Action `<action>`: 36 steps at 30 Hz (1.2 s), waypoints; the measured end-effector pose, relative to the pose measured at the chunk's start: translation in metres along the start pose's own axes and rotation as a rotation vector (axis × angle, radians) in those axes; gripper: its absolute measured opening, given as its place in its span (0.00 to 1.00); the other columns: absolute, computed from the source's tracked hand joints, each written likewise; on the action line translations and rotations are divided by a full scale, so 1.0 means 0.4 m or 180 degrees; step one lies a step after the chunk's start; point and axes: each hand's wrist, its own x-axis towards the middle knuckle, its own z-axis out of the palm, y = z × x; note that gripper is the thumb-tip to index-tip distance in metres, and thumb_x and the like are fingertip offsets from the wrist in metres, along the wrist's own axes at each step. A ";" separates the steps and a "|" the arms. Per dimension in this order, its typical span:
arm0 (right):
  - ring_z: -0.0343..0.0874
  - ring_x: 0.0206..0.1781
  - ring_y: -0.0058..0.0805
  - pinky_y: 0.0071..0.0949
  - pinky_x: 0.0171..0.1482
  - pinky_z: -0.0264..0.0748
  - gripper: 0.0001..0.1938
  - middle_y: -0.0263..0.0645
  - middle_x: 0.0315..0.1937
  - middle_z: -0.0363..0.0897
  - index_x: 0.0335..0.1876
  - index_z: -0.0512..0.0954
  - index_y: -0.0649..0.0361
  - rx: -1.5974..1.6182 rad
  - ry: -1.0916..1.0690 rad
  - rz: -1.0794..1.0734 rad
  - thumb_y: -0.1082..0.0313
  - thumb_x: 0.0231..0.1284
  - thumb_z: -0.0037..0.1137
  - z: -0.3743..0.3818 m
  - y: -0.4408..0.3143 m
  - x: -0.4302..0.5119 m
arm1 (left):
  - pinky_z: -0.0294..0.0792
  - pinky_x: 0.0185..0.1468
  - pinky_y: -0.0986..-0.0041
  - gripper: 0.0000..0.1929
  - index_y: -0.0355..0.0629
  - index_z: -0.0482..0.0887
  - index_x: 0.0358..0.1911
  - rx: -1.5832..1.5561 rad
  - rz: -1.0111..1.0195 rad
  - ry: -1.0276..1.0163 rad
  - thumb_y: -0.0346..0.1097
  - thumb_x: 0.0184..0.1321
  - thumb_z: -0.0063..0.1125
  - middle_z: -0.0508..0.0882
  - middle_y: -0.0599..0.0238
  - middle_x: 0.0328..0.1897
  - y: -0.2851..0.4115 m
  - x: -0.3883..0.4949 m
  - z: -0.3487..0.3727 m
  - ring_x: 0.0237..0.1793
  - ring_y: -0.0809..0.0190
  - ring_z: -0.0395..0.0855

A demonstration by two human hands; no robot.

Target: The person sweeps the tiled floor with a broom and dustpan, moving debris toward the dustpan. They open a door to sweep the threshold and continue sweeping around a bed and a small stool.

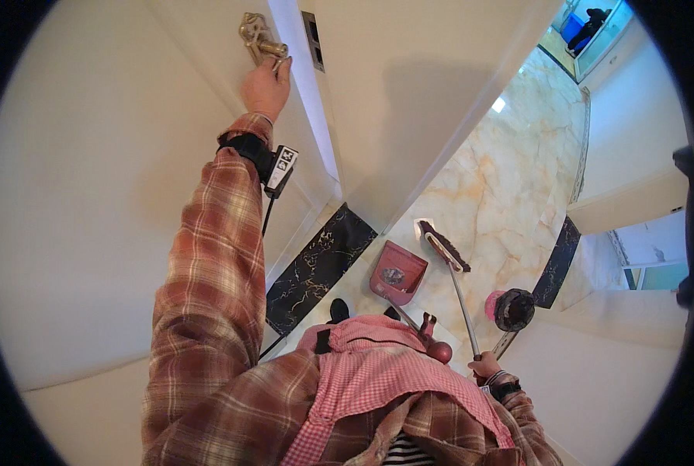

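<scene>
My left hand [265, 90] reaches far forward, its fingers closed around the end of a brass-coloured door handle [264, 42] on a cream door [120, 145]. In my right hand [487, 367] is the top of a broom's metal stick; the broom [447, 250] slants forward with its dark bristles at the floor. A red long-handled dustpan [398, 271] stands on the floor before my feet, with some grey debris inside. Its stick runs back towards my pink checked apron [376, 355], where a round red knob [439, 352] shows.
A door frame [440, 76] with a metal strike plate [313, 41] rises beside the door, above a black marble threshold [324, 265]. Right of the broom stands a pink bin with a dark liner [514, 310]. Marble floor tiles [498, 175] lead to another person [588, 32] and a blue container [572, 26].
</scene>
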 end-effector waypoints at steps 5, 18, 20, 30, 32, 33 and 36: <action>0.73 0.14 0.28 0.29 0.16 0.68 0.11 0.39 0.11 0.71 0.14 0.73 0.69 0.0029 -0.0033 -0.0154 0.69 0.40 0.60 0.004 -0.052 -0.008 | 0.70 0.33 0.53 0.18 0.43 0.79 0.33 0.0390 -0.0095 -0.0208 0.52 0.58 0.47 0.81 0.49 0.25 -0.106 0.096 -0.006 0.30 0.42 0.79; 0.77 0.16 0.32 0.31 0.21 0.74 0.13 0.43 0.14 0.76 0.18 0.76 0.70 -0.0478 0.0198 -0.0131 0.65 0.40 0.63 0.057 -0.087 0.018 | 0.57 0.57 0.52 0.27 0.52 0.70 0.54 0.1991 0.0397 0.0010 0.48 0.48 0.57 0.71 0.61 0.58 -0.432 0.159 -0.180 0.59 0.53 0.65; 0.77 0.16 0.32 0.31 0.18 0.73 0.13 0.43 0.13 0.73 0.15 0.73 0.70 -0.0202 0.0044 -0.0148 0.68 0.40 0.62 0.062 -0.092 0.017 | 0.56 0.58 0.50 0.32 0.52 0.67 0.57 0.2149 0.0141 -0.0216 0.52 0.47 0.58 0.68 0.60 0.62 -0.506 0.148 -0.225 0.63 0.53 0.62; 0.75 0.15 0.30 0.29 0.18 0.72 0.12 0.41 0.14 0.73 0.17 0.72 0.70 0.0091 0.0008 -0.0144 0.69 0.41 0.61 0.056 -0.156 -0.014 | 0.68 0.52 0.59 0.28 0.46 0.75 0.51 0.1537 0.0195 -0.1206 0.46 0.43 0.64 0.78 0.49 0.49 -0.655 0.093 -0.250 0.51 0.46 0.75; 0.75 0.15 0.30 0.29 0.17 0.71 0.12 0.41 0.14 0.73 0.17 0.72 0.70 -0.0045 0.0047 -0.0221 0.69 0.42 0.61 0.064 -0.153 -0.012 | 0.69 0.50 0.60 0.21 0.48 0.77 0.46 0.0713 0.0285 -0.1564 0.40 0.45 0.63 0.79 0.53 0.44 -0.566 -0.090 -0.199 0.45 0.47 0.76; 0.74 0.14 0.30 0.30 0.17 0.70 0.12 0.41 0.14 0.73 0.17 0.72 0.69 -0.0177 0.0078 -0.0278 0.69 0.43 0.60 0.069 -0.149 -0.008 | 0.68 0.50 0.60 0.20 0.48 0.78 0.45 0.0432 0.0573 -0.1613 0.37 0.44 0.62 0.79 0.54 0.44 -0.496 -0.204 -0.171 0.46 0.47 0.76; 0.72 0.14 0.31 0.31 0.18 0.69 0.09 0.41 0.14 0.72 0.18 0.73 0.66 0.1195 -0.0357 0.0059 0.71 0.47 0.57 0.088 -0.137 0.011 | 0.67 0.52 0.62 0.21 0.43 0.76 0.43 -0.0945 0.0438 -0.2654 0.32 0.40 0.60 0.77 0.53 0.44 -0.251 -0.539 -0.143 0.48 0.48 0.74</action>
